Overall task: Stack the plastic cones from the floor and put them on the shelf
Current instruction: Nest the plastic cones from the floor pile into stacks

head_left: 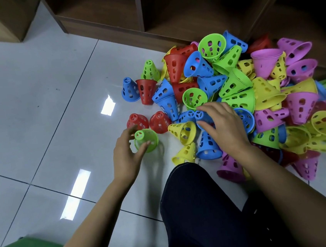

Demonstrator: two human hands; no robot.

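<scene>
Left hand (126, 153): narrow grip, thumb and fingertips pinching a green perforated plastic cone (147, 139) by its narrow end. Right hand (222, 125): thumb and fingers curled round a blue perforated plastic cone (199, 117) at the near left edge of the heap of mixed-colour plastic cones (256, 97). The heap lies on the white tiled floor (44, 95), right of centre, against the brown wooden shelf (146, 14) on the far side. Two red plastic cones (137, 121) stand upright just beyond the left hand.
</scene>
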